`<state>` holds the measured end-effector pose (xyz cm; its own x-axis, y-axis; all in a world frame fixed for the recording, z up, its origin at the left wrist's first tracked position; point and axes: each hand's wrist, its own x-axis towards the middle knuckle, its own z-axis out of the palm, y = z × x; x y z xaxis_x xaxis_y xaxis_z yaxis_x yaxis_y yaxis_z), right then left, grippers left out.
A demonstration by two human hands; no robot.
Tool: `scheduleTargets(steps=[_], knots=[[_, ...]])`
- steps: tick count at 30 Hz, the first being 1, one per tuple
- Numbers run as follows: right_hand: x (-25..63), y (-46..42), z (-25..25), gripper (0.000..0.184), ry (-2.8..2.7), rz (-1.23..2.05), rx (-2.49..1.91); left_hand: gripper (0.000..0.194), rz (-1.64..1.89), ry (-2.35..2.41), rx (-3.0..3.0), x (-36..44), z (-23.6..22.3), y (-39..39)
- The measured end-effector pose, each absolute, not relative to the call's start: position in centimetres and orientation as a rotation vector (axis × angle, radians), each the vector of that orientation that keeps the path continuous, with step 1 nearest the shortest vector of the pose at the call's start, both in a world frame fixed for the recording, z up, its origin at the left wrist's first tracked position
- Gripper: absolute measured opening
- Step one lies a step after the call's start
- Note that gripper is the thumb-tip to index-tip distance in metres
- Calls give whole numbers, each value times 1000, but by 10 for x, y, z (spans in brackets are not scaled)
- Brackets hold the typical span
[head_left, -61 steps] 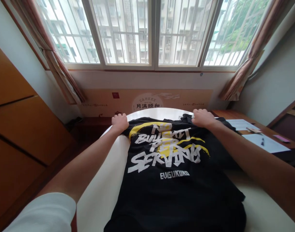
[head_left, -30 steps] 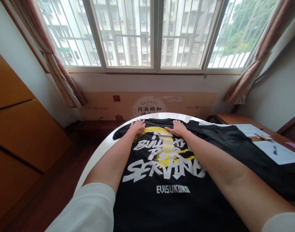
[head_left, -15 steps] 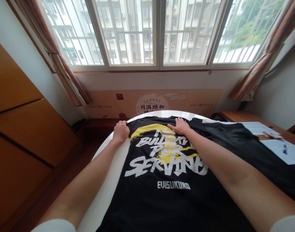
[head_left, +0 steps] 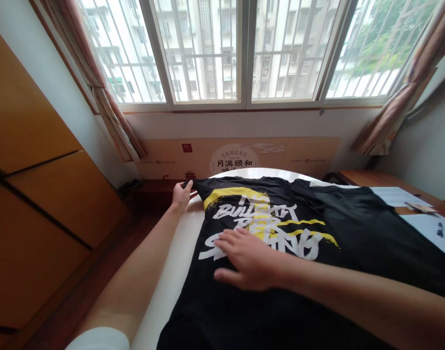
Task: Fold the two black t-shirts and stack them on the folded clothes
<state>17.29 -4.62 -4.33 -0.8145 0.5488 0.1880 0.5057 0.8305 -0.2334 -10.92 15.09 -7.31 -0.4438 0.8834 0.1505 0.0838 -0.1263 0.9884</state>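
Note:
A black T-shirt (head_left: 266, 304) with white lettering and a yellow print lies spread over the round white table (head_left: 177, 272). At its far left corner, my left hand (head_left: 182, 194) is closed on the fabric and draws it past the table's edge. My right hand (head_left: 244, 257) is over the lower rows of lettering with fingers stretched out, palm down; whether it presses on the cloth I cannot tell. Further right, a second stretch of plain black cloth (head_left: 357, 223) adjoins the printed shirt.
A brown desk (head_left: 353, 179) on the right bears papers (head_left: 424, 231) and a dark pen (head_left: 440, 228). Orange-brown cabinets (head_left: 55, 199) stand to the left. Beyond the table are a printed panel (head_left: 273, 150), curtains (head_left: 113, 116) and a barred window (head_left: 246, 104).
My right hand has moved from the shirt's far edge down toward me, over the lower lettering. My left hand keeps hold of the corner and has pulled it slightly outward. The view has shifted slightly.

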Motion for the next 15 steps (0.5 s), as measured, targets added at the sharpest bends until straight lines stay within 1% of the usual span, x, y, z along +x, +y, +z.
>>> scheduleTargets(steps=[1, 2, 4, 7, 10, 11, 13, 15], knots=[[173, -72, -49, 83, -2789, 302, -691, 12, 1652, 1465, 1052, -109, -73, 151], [175, -94, -56, 85, -2815, 320, -596, 14, 1670, 1423, 1009, -110, -72, 152], [184, -127, -77, 74, -2855, 259, -492, 17, 1728, 1366, 938, -113, -69, 152], [197, -151, -112, 55, -2824, 10, -447, 21, 1792, 1315, 892, -119, -62, 150], [201, -160, -133, 47, -2739, -233, -413, 29, 1600, 1448, 1018, -121, -63, 144], [201, -162, -135, 47, -2718, -287, -413, 31, 1519, 1524, 1076, -121, -64, 141], [198, -168, -136, 52, -2700, -343, -432, 35, 1418, 1671, 1176, -123, -66, 136], [193, -179, -132, 60, -2690, -304, -456, 44, 1407, 1782, 1241, -126, -65, 132]])
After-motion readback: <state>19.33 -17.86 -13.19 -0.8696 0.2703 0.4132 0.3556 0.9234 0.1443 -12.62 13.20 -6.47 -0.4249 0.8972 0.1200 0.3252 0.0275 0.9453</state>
